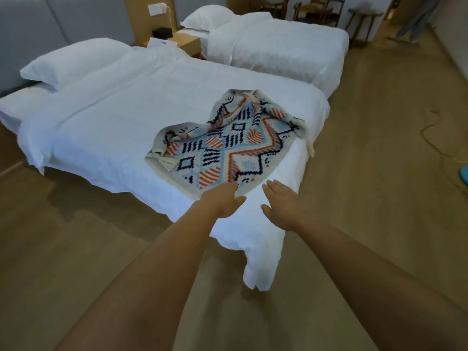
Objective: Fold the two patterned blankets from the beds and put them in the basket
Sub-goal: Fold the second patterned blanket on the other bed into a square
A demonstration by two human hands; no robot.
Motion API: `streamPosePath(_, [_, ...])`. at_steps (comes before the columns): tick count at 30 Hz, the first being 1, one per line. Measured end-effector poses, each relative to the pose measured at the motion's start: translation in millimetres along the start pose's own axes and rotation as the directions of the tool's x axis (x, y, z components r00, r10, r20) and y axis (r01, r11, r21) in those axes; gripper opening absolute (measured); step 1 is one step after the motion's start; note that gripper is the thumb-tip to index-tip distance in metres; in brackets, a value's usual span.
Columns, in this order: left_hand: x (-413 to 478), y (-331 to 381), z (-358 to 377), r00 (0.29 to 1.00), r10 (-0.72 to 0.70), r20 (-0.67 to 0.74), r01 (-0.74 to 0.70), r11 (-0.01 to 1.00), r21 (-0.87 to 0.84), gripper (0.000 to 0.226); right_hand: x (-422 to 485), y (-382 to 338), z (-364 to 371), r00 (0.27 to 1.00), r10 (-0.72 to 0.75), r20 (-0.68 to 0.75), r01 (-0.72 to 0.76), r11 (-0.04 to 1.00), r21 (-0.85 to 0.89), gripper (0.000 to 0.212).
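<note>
A patterned blanket [228,145], grey with orange, navy and light-blue shapes and white tassels, lies crumpled and unfolded on the near white bed [114,117], close to its foot corner. My left hand [222,201] is stretched out with fingers apart, its fingertips at the blanket's near edge. My right hand [281,206] hovers open just right of it, over the white cover and a little short of the blanket. Neither hand holds anything. Only one patterned blanket shows, and no basket is in view.
A second white bed [278,46] stands behind, with a wooden nightstand [184,41] between the two. Chairs and a stool [362,19] line the back wall. A cable [435,140] trails over the wooden floor at right, near a blue object [464,174]. A person's legs [415,21] stand at far right.
</note>
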State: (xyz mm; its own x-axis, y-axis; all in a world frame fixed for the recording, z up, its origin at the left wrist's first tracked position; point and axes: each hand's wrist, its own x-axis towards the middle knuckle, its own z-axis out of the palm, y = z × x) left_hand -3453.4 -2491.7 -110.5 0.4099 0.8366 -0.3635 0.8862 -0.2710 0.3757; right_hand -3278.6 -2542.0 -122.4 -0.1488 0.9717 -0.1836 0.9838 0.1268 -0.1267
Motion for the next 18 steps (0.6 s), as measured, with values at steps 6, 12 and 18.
streamPosePath(6, [114.3, 33.8, -24.3, 0.999, -0.025, 0.038, 0.024, 0.999, 0.022, 0.066, 81.7, 90.0, -10.2, 0.998, 0.048, 0.034, -0.049, 0.999, 0.012, 0.061])
streamPosePath(12, [248.7, 79.1, -52.5, 0.997, 0.049, 0.057, -0.052, 0.998, 0.043, 0.064, 164.0, 171.8, -31.0, 0.992, 0.112, 0.059, -0.116, 0.992, 0.06, 0.058])
streamPosePath(18, [372.7, 144.5, -64.2, 0.988, 0.083, 0.129, -0.092, 0.993, 0.071, 0.064, 222.7, 266.2, -52.0, 0.979, 0.174, 0.111, -0.184, 0.979, 0.092, 0.044])
